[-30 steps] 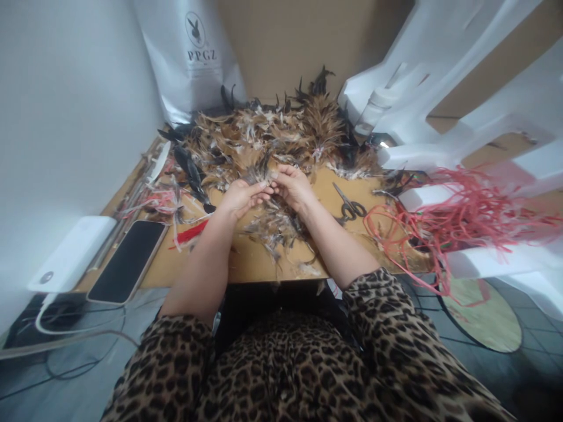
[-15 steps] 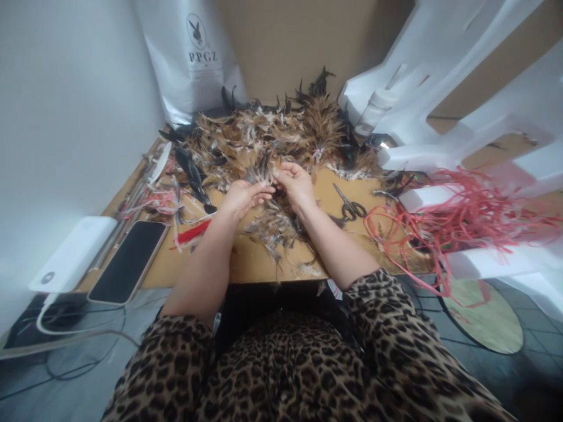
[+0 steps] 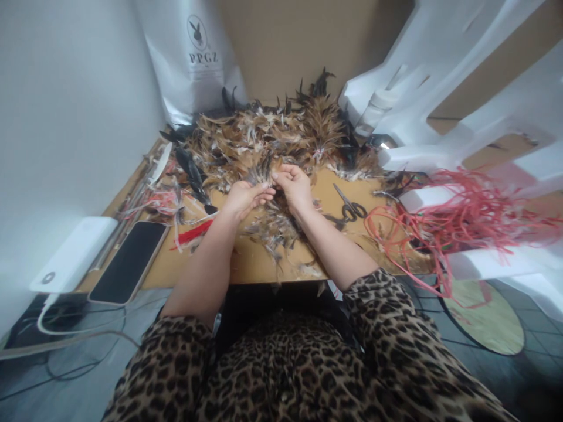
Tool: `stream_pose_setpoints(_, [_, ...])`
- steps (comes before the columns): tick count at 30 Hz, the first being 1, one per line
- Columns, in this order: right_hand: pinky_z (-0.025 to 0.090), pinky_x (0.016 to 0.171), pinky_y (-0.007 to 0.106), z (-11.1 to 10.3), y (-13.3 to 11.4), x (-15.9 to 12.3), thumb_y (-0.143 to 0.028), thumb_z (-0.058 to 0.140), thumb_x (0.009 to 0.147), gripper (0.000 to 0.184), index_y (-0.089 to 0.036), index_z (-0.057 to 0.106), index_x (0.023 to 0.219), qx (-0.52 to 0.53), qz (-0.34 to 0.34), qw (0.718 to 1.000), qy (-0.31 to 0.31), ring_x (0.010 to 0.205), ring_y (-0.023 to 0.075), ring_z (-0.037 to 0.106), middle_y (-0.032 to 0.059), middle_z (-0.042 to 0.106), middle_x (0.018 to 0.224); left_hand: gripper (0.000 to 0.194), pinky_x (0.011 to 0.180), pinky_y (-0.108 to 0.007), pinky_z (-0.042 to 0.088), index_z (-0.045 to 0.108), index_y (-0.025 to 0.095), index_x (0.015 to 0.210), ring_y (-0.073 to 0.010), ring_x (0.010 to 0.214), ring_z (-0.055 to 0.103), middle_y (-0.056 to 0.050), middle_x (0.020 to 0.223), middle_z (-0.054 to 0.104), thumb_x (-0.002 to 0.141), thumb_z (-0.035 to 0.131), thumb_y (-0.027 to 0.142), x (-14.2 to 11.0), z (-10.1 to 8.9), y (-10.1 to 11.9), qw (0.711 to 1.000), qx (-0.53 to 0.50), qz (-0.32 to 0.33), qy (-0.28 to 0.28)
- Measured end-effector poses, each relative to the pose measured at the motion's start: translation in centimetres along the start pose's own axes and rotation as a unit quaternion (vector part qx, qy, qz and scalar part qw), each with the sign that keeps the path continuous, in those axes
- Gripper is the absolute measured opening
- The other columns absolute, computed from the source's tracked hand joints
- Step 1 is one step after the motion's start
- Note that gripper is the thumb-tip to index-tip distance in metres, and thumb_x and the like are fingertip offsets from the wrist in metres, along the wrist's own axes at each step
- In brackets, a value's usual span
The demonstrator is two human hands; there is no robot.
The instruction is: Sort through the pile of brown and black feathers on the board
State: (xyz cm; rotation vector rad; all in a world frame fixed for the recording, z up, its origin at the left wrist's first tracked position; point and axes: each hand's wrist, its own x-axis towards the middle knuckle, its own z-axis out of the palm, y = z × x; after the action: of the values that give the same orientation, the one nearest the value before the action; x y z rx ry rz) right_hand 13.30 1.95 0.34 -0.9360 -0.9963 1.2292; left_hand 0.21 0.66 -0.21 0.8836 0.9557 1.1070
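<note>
My left hand (image 3: pixel 247 198) pinches the base of a small bunch of brown and grey feathers (image 3: pixel 260 174) in front of me. Close beside it, my right hand (image 3: pixel 294 184) has thumb and fingertips closed on a feather at the same bunch; the fingertips partly hide it. Behind both hands spreads a big heap of brown feathers (image 3: pixel 272 132) with dark ones at its edges. Below the hands lie loose feather scraps (image 3: pixel 277 230) on the tan table (image 3: pixel 259 266). Scissors (image 3: pixel 350 206) with black handles rest to the right of my right hand.
On the left are a phone (image 3: pixel 129 262), a white power bank (image 3: pixel 74 253) with a cable, and a red strip (image 3: pixel 194 233). Tangled pink ribbons (image 3: pixel 461 217) lie over white foam (image 3: pixel 431 196) at the right. A silver bag (image 3: pixel 193 64) stands at the back.
My right hand has shifted very slightly left, closer to the left hand's fingertips. The left hand stays in place on the feather bunch.
</note>
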Motion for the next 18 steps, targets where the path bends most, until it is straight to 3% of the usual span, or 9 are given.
stream_pose_setpoints(9, [0.042,0.055,0.018,-0.07,0.39,0.03,-0.023,0.068,0.064,0.027,-0.019,0.05,0.084,-0.02,-0.029,0.999,-0.012,0.054,0.0053,0.052,-0.0085,0.055,0.059,0.02,0.049,-0.015,0.046,0.067,0.006,0.083,-0.0094,0.053,0.063,-0.01,0.067,0.069,0.069,0.07,0.02,-0.07,0.22,-0.13,0.999,0.048,0.02,0.008])
stream_pose_setpoints(18, [0.038,0.047,0.018,-0.21,0.36,0.25,-0.03,0.072,0.061,0.036,-0.018,0.048,0.085,-0.033,-0.018,0.999,-0.015,0.049,0.0061,0.051,-0.0082,0.052,0.055,0.024,0.048,-0.018,0.047,0.065,0.005,0.075,-0.0102,0.049,0.061,-0.008,0.061,0.067,0.065,0.073,0.025,0.21,0.26,-0.27,0.993,0.095,0.047,0.042])
